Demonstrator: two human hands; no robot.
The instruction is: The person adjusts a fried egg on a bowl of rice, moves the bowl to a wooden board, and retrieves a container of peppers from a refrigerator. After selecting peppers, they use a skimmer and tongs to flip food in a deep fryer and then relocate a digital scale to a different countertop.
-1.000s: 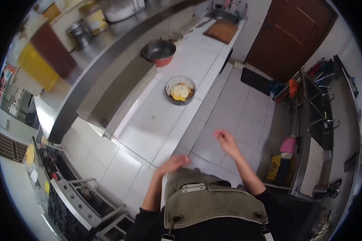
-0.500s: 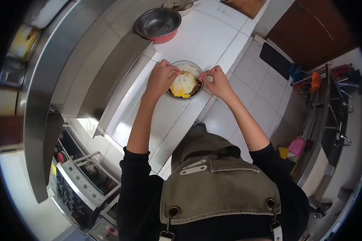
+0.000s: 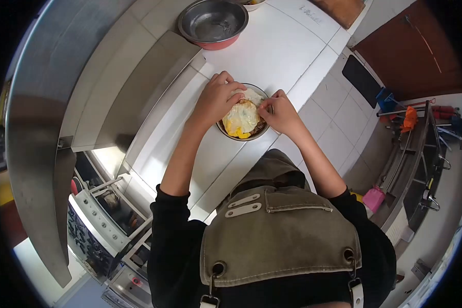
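A round dish (image 3: 262,134) with a dark rim stands on the white tiled counter, holding white rice (image 3: 252,94), a fried egg (image 3: 243,119) and some dark brown food (image 3: 260,127). The egg lies on top, its yellow yolk toward me. My left hand (image 3: 219,100) reaches over the dish's left rim, thumb at the egg's upper edge and forefinger stretched apart over the rice. At the egg's right edge, my right hand (image 3: 283,114) has its thumb and forefinger pinched together. Its fingertips partly hide that edge.
A metal basin (image 3: 214,23) sits in a red one farther along the counter, near a brown board (image 3: 342,9). To the left are a steel hood (image 3: 33,128) and a stove (image 3: 95,226). A dark mat (image 3: 362,77) lies on the tiled floor at right.
The view has shifted, so the dish appears slightly lower and to the right. My left thumb and forefinger have spread apart. The right pinch has moved inward over the egg's edge.
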